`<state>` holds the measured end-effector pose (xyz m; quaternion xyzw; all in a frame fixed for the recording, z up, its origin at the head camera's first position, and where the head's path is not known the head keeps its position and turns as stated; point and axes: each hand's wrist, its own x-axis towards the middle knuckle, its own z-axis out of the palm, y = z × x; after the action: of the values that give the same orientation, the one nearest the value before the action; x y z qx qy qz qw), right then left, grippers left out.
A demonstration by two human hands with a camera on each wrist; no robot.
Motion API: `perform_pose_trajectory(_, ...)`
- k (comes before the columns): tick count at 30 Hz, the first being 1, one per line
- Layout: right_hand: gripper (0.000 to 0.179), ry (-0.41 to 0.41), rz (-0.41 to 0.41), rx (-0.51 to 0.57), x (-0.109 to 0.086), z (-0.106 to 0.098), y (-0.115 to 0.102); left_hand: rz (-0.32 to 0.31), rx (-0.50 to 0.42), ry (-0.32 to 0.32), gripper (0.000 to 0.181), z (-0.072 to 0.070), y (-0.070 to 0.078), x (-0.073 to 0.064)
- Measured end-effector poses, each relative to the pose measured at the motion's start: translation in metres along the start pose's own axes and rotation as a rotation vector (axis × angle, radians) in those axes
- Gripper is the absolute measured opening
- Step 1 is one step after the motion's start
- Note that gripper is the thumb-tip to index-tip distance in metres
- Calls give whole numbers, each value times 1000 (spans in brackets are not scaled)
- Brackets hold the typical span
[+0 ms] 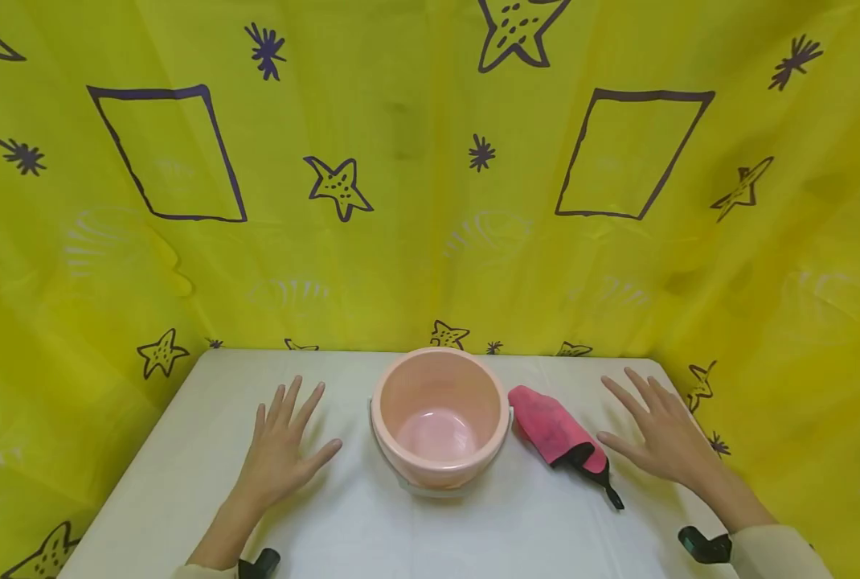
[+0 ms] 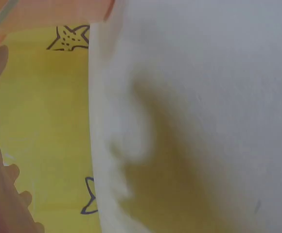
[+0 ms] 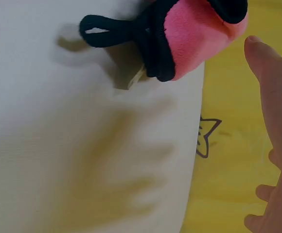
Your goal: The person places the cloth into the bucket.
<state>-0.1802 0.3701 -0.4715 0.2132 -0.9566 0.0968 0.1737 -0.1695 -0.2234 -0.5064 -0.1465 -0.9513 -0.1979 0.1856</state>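
A peach-pink bucket (image 1: 440, 474) stands upright in the middle of the white table, its pale handle lowered round the near side. Part of the bucket (image 2: 48, 12) also shows in the left wrist view. Just right of it lies a pink fuzzy cloth item (image 1: 549, 426) with black trim and a black loop; the right wrist view shows the loop end of this cloth item (image 3: 194, 39) closely. My left hand (image 1: 278, 458) hovers left of the bucket, fingers spread, holding nothing. To the right of the cloth item, my right hand (image 1: 665, 434) is likewise spread and touches nothing.
The white table (image 1: 372, 539) ends at a far edge against a yellow curtain (image 1: 401, 265) printed with stars and dark outlines. This curtain also hangs along both sides. Dark bands (image 1: 703, 545) sit at both wrists.
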Motion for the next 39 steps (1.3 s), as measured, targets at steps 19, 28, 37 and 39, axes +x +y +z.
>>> perform_pose_trajectory(19,95,-188,20,271,40,-4,-28,97,-475,8,81,4,65,21)
perform_pose_trajectory(28,98,-344,-13,402,57,9,-38,151,-618,-38,72,22,84,21)
perform_pose_trajectory(37,96,-437,-5,418,59,29,-51,150,-654,-10,68,32,84,20)
perform_pose_trajectory(39,96,-457,-14,433,60,32,-54,142,-655,-10,68,32,84,19)
